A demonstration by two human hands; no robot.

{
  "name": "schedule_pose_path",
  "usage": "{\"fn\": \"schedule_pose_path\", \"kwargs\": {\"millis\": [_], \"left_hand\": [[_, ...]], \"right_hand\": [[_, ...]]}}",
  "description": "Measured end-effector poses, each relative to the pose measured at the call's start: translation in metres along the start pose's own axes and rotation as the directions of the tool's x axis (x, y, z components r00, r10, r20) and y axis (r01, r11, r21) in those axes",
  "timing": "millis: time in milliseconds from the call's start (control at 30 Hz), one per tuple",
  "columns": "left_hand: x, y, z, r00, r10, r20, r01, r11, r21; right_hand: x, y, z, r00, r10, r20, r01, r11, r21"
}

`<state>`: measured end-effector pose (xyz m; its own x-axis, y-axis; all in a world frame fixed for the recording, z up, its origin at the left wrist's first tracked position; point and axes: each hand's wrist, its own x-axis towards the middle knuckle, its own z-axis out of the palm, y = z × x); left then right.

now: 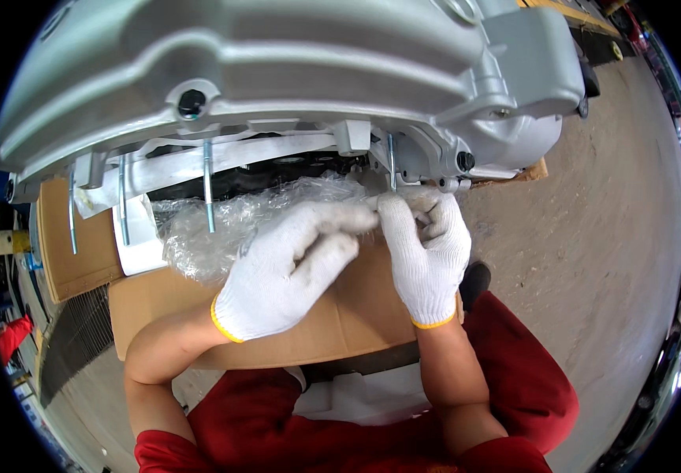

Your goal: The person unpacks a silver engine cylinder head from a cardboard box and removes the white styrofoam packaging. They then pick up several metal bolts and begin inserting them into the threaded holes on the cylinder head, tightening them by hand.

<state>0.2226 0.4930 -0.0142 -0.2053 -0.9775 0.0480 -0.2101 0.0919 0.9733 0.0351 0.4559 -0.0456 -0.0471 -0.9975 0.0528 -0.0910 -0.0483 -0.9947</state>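
A large silver-grey cast metal housing (293, 75) fills the top of the view, with threaded studs hanging from its underside. One stud (392, 162) runs down into the fingers of my right hand (429, 256), which is closed around its lower end; anything small between the fingertips is hidden. My left hand (277, 264) is stretched out beside it, thumb apart, its slightly blurred fingertips close to the right thumb. I see nothing in the left hand. Both hands wear white knit gloves with yellow cuffs. Further left hang more studs, such as this long one (208, 185).
Crumpled clear plastic wrap (222, 225) lies behind my left hand, over brown cardboard (333, 315). A white strip (222, 158) runs under the housing. My red-trousered knees are on either side below, and concrete floor (585, 260) stretches to the right.
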Motion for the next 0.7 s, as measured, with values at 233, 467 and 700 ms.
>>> {"fn": "schedule_pose_path", "kwargs": {"millis": [233, 467, 700], "left_hand": [[0.043, -0.001, 0.005, 0.987, -0.023, -0.160, 0.032, 0.998, 0.054], [0.064, 0.009, 0.015, 0.944, -0.242, -0.222, 0.212, 0.966, -0.150], [0.062, -0.003, 0.021, 0.933, -0.104, -0.346, 0.075, 0.992, -0.098]], "right_hand": [[-0.002, 0.001, 0.002, 0.995, -0.082, -0.053, 0.084, 0.996, 0.024], [-0.001, 0.000, 0.003, 0.972, -0.236, -0.016, 0.226, 0.948, -0.223], [-0.006, -0.008, 0.008, 0.979, -0.191, -0.068, 0.177, 0.970, -0.167]]}}
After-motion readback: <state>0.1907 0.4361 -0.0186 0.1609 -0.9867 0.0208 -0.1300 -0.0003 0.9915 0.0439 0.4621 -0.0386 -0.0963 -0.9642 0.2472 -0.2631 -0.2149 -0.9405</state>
